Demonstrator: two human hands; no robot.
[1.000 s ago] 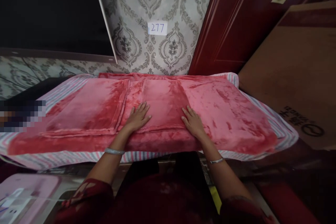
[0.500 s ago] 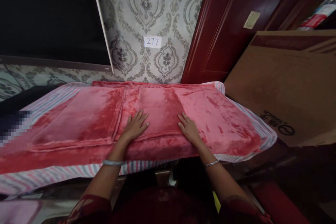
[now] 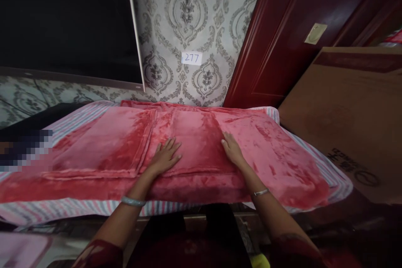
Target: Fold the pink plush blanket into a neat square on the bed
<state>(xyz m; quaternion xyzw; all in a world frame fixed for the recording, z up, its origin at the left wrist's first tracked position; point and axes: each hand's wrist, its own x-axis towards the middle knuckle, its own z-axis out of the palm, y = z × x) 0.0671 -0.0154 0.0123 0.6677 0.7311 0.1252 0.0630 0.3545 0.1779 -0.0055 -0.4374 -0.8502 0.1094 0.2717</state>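
Observation:
A pink-red plush blanket [image 3: 194, 134] lies spread in front of me, with folded-over panels at its left and middle. My left hand [image 3: 165, 158] rests flat on the middle panel near its left edge, fingers spread. On that panel's right side lies my right hand [image 3: 232, 149], palm down, its fingers stretched out and closer together. Neither hand grips the fabric. Beneath the blanket, a striped cloth [image 3: 78, 209] shows along the front and at both ends.
A large cardboard box [image 3: 351, 104] stands at the right, close to the blanket's end. Behind are a patterned wall with a paper marked 277 [image 3: 191, 58], a dark television [image 3: 69, 25] at left and a dark red door [image 3: 282, 29]. Something yellow [image 3: 260, 261] shows low down.
The view has shifted, so the scene sits farther right and lower. My right hand has slid slightly away from me over the blanket, its fingers closer together. My left hand stays nearly in place.

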